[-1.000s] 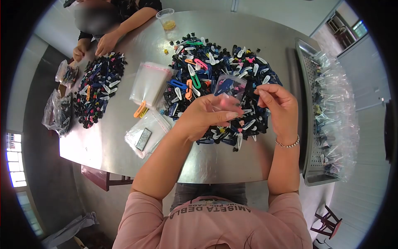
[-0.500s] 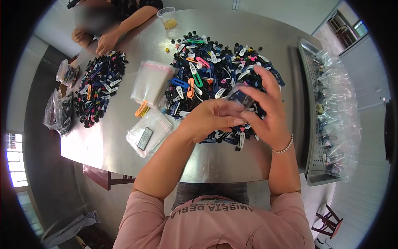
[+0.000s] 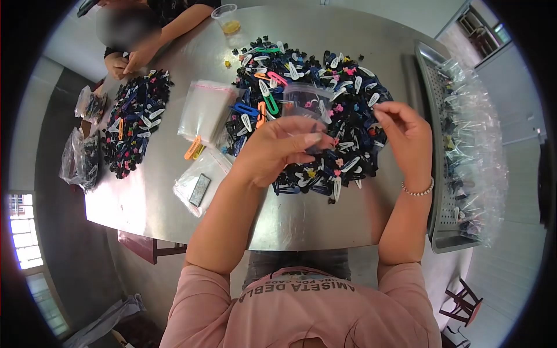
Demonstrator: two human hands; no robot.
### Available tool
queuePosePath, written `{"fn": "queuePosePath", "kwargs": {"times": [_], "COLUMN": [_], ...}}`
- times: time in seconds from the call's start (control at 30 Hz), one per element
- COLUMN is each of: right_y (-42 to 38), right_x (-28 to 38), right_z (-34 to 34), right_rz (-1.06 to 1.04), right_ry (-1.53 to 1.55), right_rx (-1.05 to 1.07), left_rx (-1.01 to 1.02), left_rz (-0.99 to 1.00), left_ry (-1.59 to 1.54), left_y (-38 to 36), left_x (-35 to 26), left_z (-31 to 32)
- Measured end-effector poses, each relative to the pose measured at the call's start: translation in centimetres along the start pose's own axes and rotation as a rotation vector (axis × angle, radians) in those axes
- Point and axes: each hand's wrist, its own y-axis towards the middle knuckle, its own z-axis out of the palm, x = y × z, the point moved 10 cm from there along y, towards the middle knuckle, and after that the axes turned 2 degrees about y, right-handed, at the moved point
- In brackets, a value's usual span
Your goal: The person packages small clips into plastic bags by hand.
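Observation:
My left hand is closed around a clear plastic bag over the middle of the clip pile. The bag's mouth points away from me, and something dark shows in it near my fingers. At the pile's right side, my right hand has its thumb and index fingertip drawn close together, right at a white snap hair clip. I cannot tell what is between those fingertips. The pile of hair clips mixes black, navy and white clips with a few bright ones.
Stacked clear bags lie left of the pile, near orange clips and more bags under a small metal block. A perforated tray of filled bags stands right. Across the table, another person sits by a second clip pile; a cup stands nearby.
My right hand has moved away from the bag, right to the pile's edge. My left hand has shifted slightly left, still holding the bag. The other person's hands have come together.

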Motion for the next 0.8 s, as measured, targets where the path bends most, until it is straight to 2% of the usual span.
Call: {"fn": "queuePosePath", "kwargs": {"times": [0.03,0.1,0.17,0.23,0.3,0.43,0.6,0.73,0.8], "right_y": [-0.1,-0.1,-0.6,-0.7,-0.5,-0.6,0.1,0.0,0.3], "right_x": [-1.5,-1.8,-1.8,-2.7,-3.6,-4.6,-3.6,-2.9,-2.6], "right_z": [0.3,0.5,2.0,1.6,1.4,2.5,1.1,1.9,1.2], "right_rz": [0.138,0.095,0.086,0.114,0.146,0.145,0.050,-0.062,0.057], "right_ry": [-0.125,-0.078,-0.365,-0.493,-0.751,-0.782,-0.651,-0.624,-0.288], "right_rx": [0.099,0.123,0.284,0.265,0.253,0.293,0.178,0.194,0.073], "left_rx": [0.004,-0.065,-0.070,-0.078,-0.040,-0.042,-0.021,-0.003,0.023], "left_rz": [0.001,0.030,0.023,0.017,0.030,0.001,-0.036,-0.061,-0.081], "left_ry": [0.000,-0.066,-0.080,-0.097,-0.092,-0.093,-0.167,-0.160,-0.102], "left_y": [0.1,0.2,0.1,0.2,0.3,0.2,0.3,0.2,0.1], "left_x": [0.1,-0.1,-0.3,-0.1,0.1,0.2,0.6,0.5,0.6], "left_z": [-0.2,-1.1,-1.0,-1.1,-1.2,-0.9,-0.9,-0.4,0.1]}}
